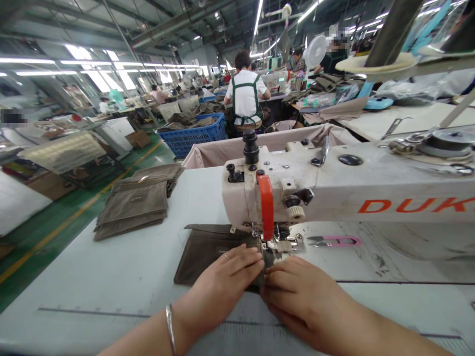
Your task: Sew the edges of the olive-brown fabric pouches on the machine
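A dark brown fabric panel [202, 254] with a small label lies on the white table, its right edge under the presser foot of the sewing machine [260, 198]. My left hand [232, 272] rests flat on top of the panel, fingers stretched out beside the needle area; a ring and a bracelet show on this side. Just right of it, my right hand [297, 291] has its fingers curled in and pinches the panel's near right edge. The fingertips of my right hand are partly hidden. An orange guard [265, 207] stands in front of the needle, which I cannot make out.
A stack of brown fabric pieces [135, 200] lies at the table's left edge. Pink-handled thread snips [336, 241] lie right of the presser foot. Beyond the machine are a pinkish cloth [211, 152], a blue crate [195, 136] of fabric, and a seated person [247, 94] facing away.
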`<state>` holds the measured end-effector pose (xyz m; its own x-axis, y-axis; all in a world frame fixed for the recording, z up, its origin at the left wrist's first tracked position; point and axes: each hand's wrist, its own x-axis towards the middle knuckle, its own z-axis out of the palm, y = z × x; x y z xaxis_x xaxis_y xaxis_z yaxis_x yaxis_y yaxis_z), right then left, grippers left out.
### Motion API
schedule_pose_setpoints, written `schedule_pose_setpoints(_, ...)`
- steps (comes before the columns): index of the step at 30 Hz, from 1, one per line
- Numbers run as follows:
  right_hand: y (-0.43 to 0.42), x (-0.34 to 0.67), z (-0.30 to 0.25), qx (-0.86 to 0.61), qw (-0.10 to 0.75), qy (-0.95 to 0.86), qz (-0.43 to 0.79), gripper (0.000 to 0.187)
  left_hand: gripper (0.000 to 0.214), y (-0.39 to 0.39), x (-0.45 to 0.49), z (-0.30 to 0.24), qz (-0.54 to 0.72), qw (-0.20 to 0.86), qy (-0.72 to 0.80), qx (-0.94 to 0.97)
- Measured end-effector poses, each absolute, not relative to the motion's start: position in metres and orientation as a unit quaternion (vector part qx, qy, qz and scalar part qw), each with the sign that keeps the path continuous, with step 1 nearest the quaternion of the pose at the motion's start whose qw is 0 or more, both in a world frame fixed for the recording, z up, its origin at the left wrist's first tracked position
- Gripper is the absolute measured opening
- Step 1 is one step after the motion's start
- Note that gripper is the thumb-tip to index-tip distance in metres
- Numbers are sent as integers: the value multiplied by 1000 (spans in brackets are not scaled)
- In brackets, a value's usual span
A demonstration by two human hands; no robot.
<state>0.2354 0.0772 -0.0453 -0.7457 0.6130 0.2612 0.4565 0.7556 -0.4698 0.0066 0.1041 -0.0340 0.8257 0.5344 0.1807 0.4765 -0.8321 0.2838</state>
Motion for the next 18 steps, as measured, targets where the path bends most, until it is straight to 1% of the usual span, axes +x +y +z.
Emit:
schedule_pose_setpoints(2,78,235,-48,-290,202,-915,193,23,45,103,9,-37,86,89,260,958)
schedule_pose_setpoints(4,79,235,-48,-288,202,-916,193,24,44,104,11,-40,74,81,260,959)
schedule_pose_setpoints(12,80,231,-47,-313,212,-910,172,23,35,120,15,-37,102,79,259,957)
schedule_pose_setpoints(18,85,233,-49,-325,207,-910,154,27,30,125,17,-40,143,47,255,955)
